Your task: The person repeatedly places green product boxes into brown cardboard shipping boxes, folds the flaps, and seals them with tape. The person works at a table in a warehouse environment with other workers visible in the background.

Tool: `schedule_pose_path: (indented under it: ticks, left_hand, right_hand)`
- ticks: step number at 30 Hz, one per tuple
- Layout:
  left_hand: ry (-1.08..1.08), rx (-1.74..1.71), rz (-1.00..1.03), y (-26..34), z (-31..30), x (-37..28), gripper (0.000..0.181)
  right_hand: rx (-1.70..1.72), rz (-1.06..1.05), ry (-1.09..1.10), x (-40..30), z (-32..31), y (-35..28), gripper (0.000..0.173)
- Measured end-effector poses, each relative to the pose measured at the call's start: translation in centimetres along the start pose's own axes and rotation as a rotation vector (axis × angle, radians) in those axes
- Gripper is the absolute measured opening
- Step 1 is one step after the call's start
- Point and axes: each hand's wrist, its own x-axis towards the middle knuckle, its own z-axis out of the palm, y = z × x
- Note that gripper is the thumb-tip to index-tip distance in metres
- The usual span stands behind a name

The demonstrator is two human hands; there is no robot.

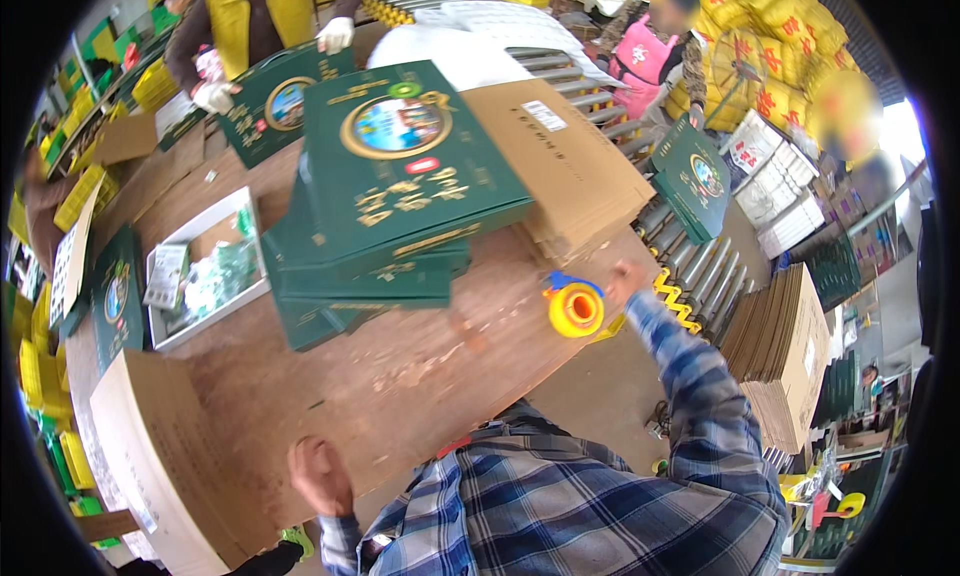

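My left hand is at the near edge of the wooden table, fingers loosely bent, nothing seen in it. To its left a cardboard carton stands partly on its side. My right hand, blurred, is at the table's right edge, just right of a tape dispenser with a yellow roll and blue handle. Whether its fingers touch the handle I cannot tell. Ahead, dark green printed gift boxes lie in an uneven stack. Flat cardboard cartons are piled against their right side.
A white tray of plastic packets sits at left. Across the table, a gloved person handles another green box. Beyond the roller conveyor, a person in a pink apron holds a green box. Folded cartons stand at right.
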Motion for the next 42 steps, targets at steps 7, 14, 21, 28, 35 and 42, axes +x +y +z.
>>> schedule_pose_path:
  ticks: [7, 14, 21, 28, 35, 42]
  left_hand:
    - [-0.819, -0.567, 0.156, 19.9, 23.2, 5.3, 0.024]
    - [-0.697, -0.397, 0.100, 24.1, 39.1, 9.3, 0.036]
    - [-0.725, -0.049, -0.121, 26.7, 45.2, 12.0, 0.034]
    - [-0.461, 0.084, -0.064, 28.6, 44.4, 11.6, 0.026]
    - [-0.256, -0.634, -0.018, 35.5, 39.3, 12.6, 0.027]
    - [-0.320, -0.190, 0.562, 41.2, 15.2, 18.4, 0.019]
  right_hand:
    - [-0.620, 0.110, -0.100, 19.7, -5.5, 7.9, 0.040]
    - [-0.555, 0.322, -0.151, 25.1, -10.5, 3.0, 0.064]
    - [-0.580, 0.296, -0.342, 28.3, -11.1, 6.2, 0.066]
    - [-0.729, 0.077, -0.261, 25.6, -11.3, 7.1, 0.060]
    - [-0.610, 0.112, -0.383, 24.6, -10.6, 7.8, 0.065]
    - [0.066, -0.465, -0.261, 21.6, -11.6, 3.4, 0.027]
